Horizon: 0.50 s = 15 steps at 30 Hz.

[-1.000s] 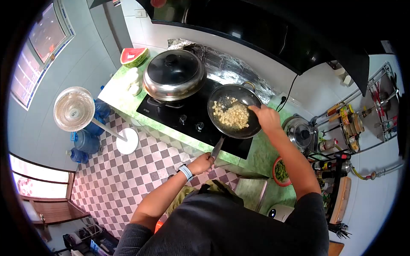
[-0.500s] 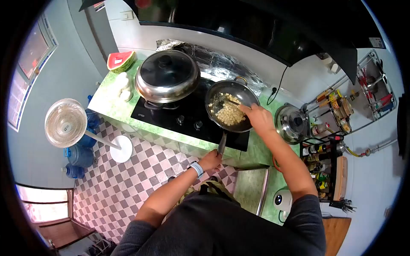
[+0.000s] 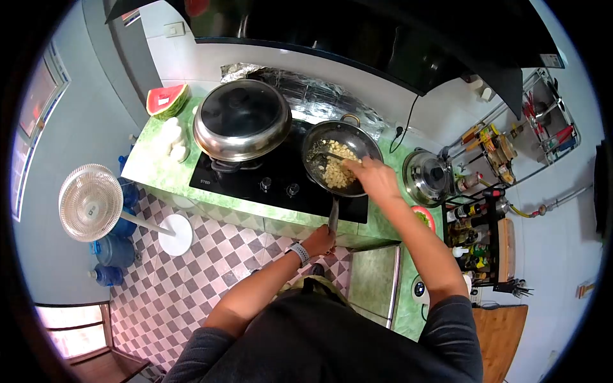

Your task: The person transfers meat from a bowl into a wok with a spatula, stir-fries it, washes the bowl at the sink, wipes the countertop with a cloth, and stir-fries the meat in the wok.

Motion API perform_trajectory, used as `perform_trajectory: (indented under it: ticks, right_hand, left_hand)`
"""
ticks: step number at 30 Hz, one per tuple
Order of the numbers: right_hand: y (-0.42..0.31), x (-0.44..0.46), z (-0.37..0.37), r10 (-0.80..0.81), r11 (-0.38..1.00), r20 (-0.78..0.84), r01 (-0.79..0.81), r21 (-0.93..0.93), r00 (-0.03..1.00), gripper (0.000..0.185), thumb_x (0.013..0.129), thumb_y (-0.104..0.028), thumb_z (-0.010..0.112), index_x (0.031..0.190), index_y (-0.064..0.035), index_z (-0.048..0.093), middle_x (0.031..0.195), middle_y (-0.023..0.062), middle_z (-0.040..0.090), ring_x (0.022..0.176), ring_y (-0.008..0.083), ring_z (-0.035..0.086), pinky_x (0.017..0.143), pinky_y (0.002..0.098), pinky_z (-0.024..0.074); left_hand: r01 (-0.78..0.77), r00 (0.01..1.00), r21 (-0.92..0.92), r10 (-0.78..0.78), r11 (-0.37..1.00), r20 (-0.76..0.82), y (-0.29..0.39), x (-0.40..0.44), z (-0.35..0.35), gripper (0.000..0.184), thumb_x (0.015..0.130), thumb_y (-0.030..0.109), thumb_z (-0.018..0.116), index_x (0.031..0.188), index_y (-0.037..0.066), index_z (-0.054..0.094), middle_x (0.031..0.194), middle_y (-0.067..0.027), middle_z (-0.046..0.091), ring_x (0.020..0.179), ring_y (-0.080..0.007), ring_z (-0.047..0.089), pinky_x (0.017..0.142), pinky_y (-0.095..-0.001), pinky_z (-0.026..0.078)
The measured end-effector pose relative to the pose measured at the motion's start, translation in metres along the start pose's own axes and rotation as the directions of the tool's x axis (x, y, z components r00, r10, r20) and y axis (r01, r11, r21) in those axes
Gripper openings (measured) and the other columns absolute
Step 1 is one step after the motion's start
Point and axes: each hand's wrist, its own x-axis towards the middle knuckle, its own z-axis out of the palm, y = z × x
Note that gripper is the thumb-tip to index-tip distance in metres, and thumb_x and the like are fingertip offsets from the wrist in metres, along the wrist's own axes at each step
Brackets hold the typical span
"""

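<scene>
My left hand [image 3: 318, 240] is wrapped round the long handle [image 3: 334, 214] of a dark wok [image 3: 369, 152] on the black cooktop. Small pale diced pieces of food [image 3: 340, 174] lie in the middle of the wok. My right hand [image 3: 375, 177] reaches over the wok's right side, fingers closed on a dark spatula [image 3: 332, 155]. The spatula's head is down among the pieces, so its shape is partly hidden. On the left burner stands a wide steel pan [image 3: 244, 140] under a dark glass lid [image 3: 237, 108].
A lidded steel pot [image 3: 426, 179] and a red bowl with greens [image 3: 423, 217] are on the right, near a bottle rack [image 3: 472, 242]. A watermelon piece [image 3: 167, 101] and white items [image 3: 172, 140] sit at left. Foil [image 3: 319, 96] lines the back; a fan [image 3: 92, 203] stands on the floor.
The view has shifted slightly. My right hand has moved a little left and nearer with the spatula, and the diced pieces are spread differently. My left hand stays on the wok handle.
</scene>
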Motion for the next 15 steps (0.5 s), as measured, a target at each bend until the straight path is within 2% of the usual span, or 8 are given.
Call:
perform_trajectory:
  ticks: [1,2,5,6,8,9,12,15]
  right_hand:
    - [-0.007,0.004,-0.003,-0.016,1.000,0.084,0.015,0.003,0.996,0.035,0.084,-0.010,0.055,0.117,-0.0201,0.064,0.085,0.0068,0.062,0.077,0.0247,0.066,0.061,0.0358,0.0538]
    - [-0.005,0.000,0.000,-0.013,1.000,0.083,0.013,0.003,0.996,0.035,0.084,-0.010,0.055,0.117,-0.0201,0.064,0.085,0.0068,0.062,0.077,0.0247,0.066,0.061,0.0358,0.0538]
    - [0.009,-0.018,0.015,-0.034,0.999,0.128,0.038,-0.029,0.991,0.046,0.083,-0.009,0.055,0.125,-0.0267,0.060,0.083,0.0088,0.059,0.077,0.0250,0.065,0.059,0.0368,0.0538]
    - [0.021,-0.018,0.012,-0.043,0.998,0.121,0.047,-0.031,0.992,0.046,0.083,-0.009,0.055,0.125,-0.0267,0.060,0.083,0.0088,0.059,0.077,0.0250,0.065,0.059,0.0368,0.0538]
    - [0.036,-0.017,0.002,0.069,0.993,0.157,-0.053,-0.104,0.985,0.031,0.087,-0.012,0.054,0.115,-0.0213,0.065,0.083,0.0079,0.062,0.069,0.0248,0.066,0.056,0.0369,0.0539]
    - [0.043,-0.009,0.001,0.104,0.986,0.150,-0.081,-0.149,0.983,0.046,0.085,-0.007,0.054,0.125,-0.0290,0.060,0.083,0.0085,0.060,0.069,0.0267,0.067,0.056,0.0364,0.0546]
    - [0.060,0.028,0.033,0.194,0.979,0.060,-0.190,-0.069,0.979,0.045,0.085,-0.008,0.054,0.125,-0.0283,0.060,0.083,0.0087,0.062,0.070,0.0277,0.067,0.056,0.0371,0.0545]
    - [0.056,0.053,0.079,0.238,0.971,0.079,-0.238,-0.010,0.968,0.044,0.086,-0.008,0.054,0.126,-0.0268,0.059,0.084,0.0090,0.063,0.071,0.0284,0.068,0.057,0.0380,0.0545]
  left_hand:
    - [-0.012,0.999,0.070,0.009,0.998,0.047,-0.004,0.004,-0.002,0.033,0.102,0.032,0.041,0.098,-0.001,0.041,0.086,-0.0140,0.059,0.070,-0.0211,0.065,0.058,-0.0336,0.057]
    - [-0.012,0.999,0.072,0.009,0.997,0.048,-0.008,0.008,-0.003,0.033,0.102,0.032,0.041,0.098,-0.001,0.041,0.086,-0.0140,0.059,0.070,-0.0211,0.065,0.058,-0.0336,0.057]
    - [-0.005,1.000,0.079,0.005,0.997,0.004,-0.011,0.007,0.000,0.032,0.102,0.029,0.040,0.097,-0.002,0.041,0.084,-0.0142,0.060,0.068,-0.0208,0.066,0.055,-0.0328,0.056]
    - [-0.061,0.998,0.101,0.062,0.993,-0.005,-0.008,0.003,0.000,0.032,0.101,0.025,0.041,0.095,-0.006,0.042,0.079,-0.0159,0.061,0.064,-0.0223,0.066,0.052,-0.0337,0.055]
    - [-0.115,0.993,0.122,0.118,0.986,-0.023,0.002,-0.003,0.002,0.031,0.099,0.021,0.042,0.092,-0.009,0.043,0.074,-0.0176,0.063,0.060,-0.0238,0.066,0.050,-0.0346,0.054]
    - [-0.077,0.996,0.095,0.081,0.992,-0.044,0.008,-0.006,0.004,0.031,0.099,0.021,0.043,0.093,-0.009,0.042,0.075,-0.0177,0.063,0.060,-0.0237,0.066,0.051,-0.0351,0.055]
    - [-0.021,0.997,0.101,0.028,0.995,-0.072,0.020,-0.015,0.007,0.030,0.099,0.021,0.044,0.094,-0.008,0.042,0.078,-0.0176,0.061,0.060,-0.0232,0.066,0.052,-0.0356,0.057]
    - [-0.004,0.995,0.169,0.021,0.986,-0.095,0.034,-0.024,0.010,0.028,0.099,0.021,0.044,0.095,-0.007,0.041,0.080,-0.0170,0.059,0.062,-0.0222,0.065,0.052,-0.0356,0.059]
